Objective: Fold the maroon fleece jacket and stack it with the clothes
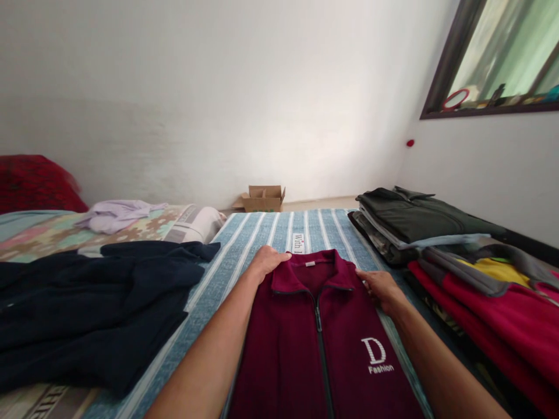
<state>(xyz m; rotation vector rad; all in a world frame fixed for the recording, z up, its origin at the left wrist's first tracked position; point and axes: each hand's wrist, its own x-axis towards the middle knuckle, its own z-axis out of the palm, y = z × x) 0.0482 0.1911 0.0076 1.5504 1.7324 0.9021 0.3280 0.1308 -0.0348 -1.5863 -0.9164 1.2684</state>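
A maroon zip-up jacket (288,343) lies front side up before me, its collar at the far end and a white "D Fashion" print on the chest. The zip is closed almost to the collar, and no sleeves show at its sides. My left hand (267,262) pinches the jacket at the left of the collar, thumb on top. At the right shoulder, my right hand (382,289) grips the cloth edge between thumb and fingers. Under the jacket is a blue and white striped bed sheet (244,244).
Dark navy clothing (96,314) is spread on the left. Folded clothes are stacked on the right, with a dark green jacket (406,215) and a pink garment (493,314). A lilac cloth (116,215) lies farther left. Against the wall stands an open cardboard box (262,201).
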